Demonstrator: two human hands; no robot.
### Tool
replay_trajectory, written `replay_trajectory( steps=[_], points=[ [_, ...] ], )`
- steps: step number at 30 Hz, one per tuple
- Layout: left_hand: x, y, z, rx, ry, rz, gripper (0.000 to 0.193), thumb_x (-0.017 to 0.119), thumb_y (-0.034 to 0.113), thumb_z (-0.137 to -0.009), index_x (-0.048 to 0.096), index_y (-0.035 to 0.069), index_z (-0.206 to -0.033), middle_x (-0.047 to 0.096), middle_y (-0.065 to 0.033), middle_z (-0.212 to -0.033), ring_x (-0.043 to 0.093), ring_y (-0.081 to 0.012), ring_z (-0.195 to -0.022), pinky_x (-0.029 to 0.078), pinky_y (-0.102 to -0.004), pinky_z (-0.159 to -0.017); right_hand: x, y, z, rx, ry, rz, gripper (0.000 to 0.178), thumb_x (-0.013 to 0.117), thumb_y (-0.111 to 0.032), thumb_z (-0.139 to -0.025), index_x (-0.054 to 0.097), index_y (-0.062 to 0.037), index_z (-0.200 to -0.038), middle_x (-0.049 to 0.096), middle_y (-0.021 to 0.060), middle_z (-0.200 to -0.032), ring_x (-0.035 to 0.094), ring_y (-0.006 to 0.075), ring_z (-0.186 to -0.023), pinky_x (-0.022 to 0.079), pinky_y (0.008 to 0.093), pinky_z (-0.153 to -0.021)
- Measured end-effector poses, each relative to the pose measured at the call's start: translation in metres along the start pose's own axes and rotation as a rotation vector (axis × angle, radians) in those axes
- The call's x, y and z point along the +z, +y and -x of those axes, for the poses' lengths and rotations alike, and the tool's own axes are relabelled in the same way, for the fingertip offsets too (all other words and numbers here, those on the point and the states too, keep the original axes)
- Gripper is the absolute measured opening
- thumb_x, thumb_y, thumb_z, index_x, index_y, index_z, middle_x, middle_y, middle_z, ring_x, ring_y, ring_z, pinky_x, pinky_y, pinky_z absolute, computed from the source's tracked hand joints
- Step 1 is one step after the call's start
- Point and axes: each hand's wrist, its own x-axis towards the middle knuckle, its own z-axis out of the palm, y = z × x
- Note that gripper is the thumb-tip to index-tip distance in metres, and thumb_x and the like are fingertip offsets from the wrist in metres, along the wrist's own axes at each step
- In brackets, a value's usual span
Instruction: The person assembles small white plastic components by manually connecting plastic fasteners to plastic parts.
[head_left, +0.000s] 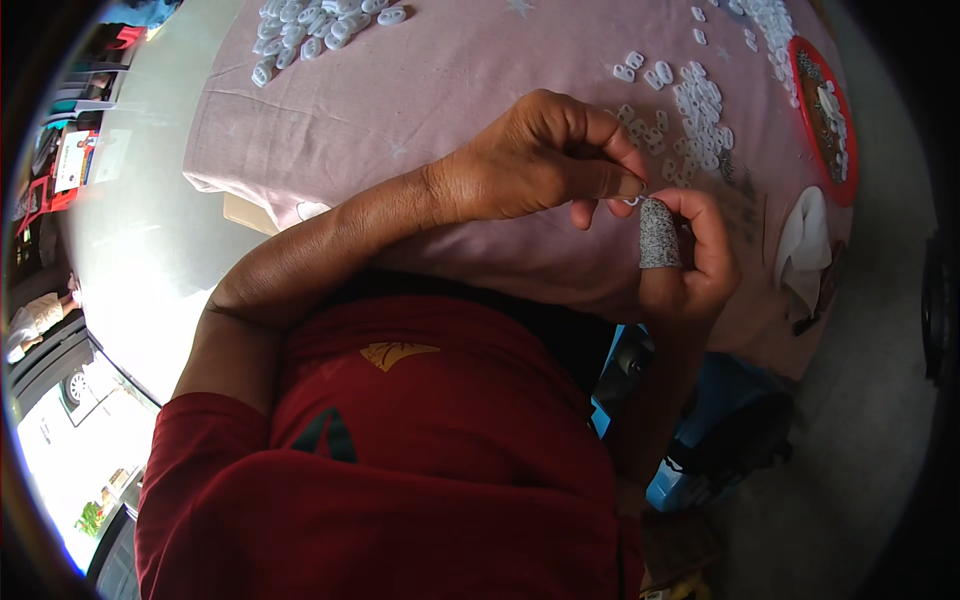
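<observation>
Over the table's near edge my two hands meet, fingertip to fingertip. My left hand (550, 165) is closed in a pinch, with a small white plastic piece (632, 201) showing at its fingertips. My right hand (705, 245) pinches right beside it, its thumb wrapped in a speckled grey finger sleeve (659, 235). Whatever lies between the right fingertips is too small to make out. Beyond the hands, small white oval plastic pieces with holes (700, 115) lie loosely heaped on the cloth.
A pink cloth (420, 90) covers the table. More white pieces (310, 25) are piled at the far left. On the right stand a red tray (849, 175) holding white pieces and grey bits, and a crumpled white cloth (803, 240). Something blue and black (720, 420) is below the table.
</observation>
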Motion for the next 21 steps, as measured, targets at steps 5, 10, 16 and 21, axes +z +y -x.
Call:
replay_trajectory(
  steps=[5,10,16,21],
  points=[
    [0.0,0.0,0.002,-0.019,0.013,0.02,0.013,0.064,0.005,-0.091,0.066,0.0,-0.103,0.069,-0.005,-0.09,0.066,-0.0095,-0.084,0.052,-0.0199,-0.06,0.007,-0.004,-0.001,-0.078,0.023,-0.003,0.01,0.058,0.001,-0.083,0.061,0.0005,-0.092,0.06,0.0013,-0.08,0.055,0.0077,-0.076,0.045,0.0217,-0.07],
    [0.0,0.0,0.003,-0.017,0.02,0.024,0.014,0.064,0.005,-0.09,0.066,-0.001,-0.103,0.068,-0.0051,-0.09,0.066,-0.0095,-0.084,0.052,-0.0196,-0.06,0.016,-0.001,-0.003,-0.163,0.093,-0.067,0.013,0.057,0.007,-0.078,0.061,0.0002,-0.088,0.059,0.0022,-0.073,0.054,0.0066,-0.064,0.042,0.0207,-0.057],
    [-0.001,-0.002,0.002,-0.005,0.037,0.043,0.014,0.064,0.004,-0.091,0.065,-0.001,-0.103,0.068,-0.0058,-0.091,0.066,-0.0098,-0.083,0.052,-0.0201,-0.061,0.019,-0.002,-0.006,-0.14,0.075,-0.117,0.013,0.056,0.007,-0.08,0.062,0.0009,-0.09,0.064,0.0044,-0.079,0.059,0.0073,-0.07,0.046,0.0209,-0.062],
    [-0.002,-0.001,0.001,-0.001,0.041,0.029,0.016,0.064,0.008,-0.092,0.064,-0.001,-0.105,0.068,-0.0071,-0.091,0.065,-0.0094,-0.08,0.052,-0.0209,-0.066,0.005,0.001,-0.01,-0.089,-0.033,-0.111,0.016,0.056,0.006,-0.082,0.062,0.0015,-0.095,0.065,0.0045,-0.082,0.059,0.008,-0.073,0.047,0.0217,-0.067]
  ],
)
